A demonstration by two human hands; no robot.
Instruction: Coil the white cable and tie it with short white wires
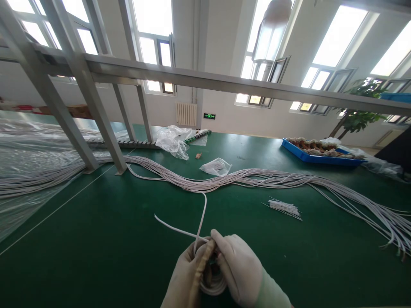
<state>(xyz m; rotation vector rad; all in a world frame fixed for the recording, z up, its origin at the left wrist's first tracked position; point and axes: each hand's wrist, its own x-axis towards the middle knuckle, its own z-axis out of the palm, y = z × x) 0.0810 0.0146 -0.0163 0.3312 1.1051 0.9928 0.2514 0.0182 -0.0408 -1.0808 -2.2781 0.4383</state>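
Both my hands wear white gloves and meet low in the middle of the view. My left hand [183, 271] is closed around a white cable [201, 216]; one length runs up to the long bundle, and a loose end [173, 226] sticks out to the left. Beneath the hands a round white coil [213, 288] shows in part. A tan, ridged strip [201, 265] lies along the left hand. My right hand [242, 265] is closed with its fingertips at the top of that strip; what it pinches is too hidden and blurred to name.
A long bundle of white cables [199, 185] crosses the green table [112, 239]. Thin white strips [285, 207] lie to the right. Farther back are a plastic bag [216, 167] and a blue tray [298, 156] of brown and pale parts. A metal frame [80, 85] stands at left.
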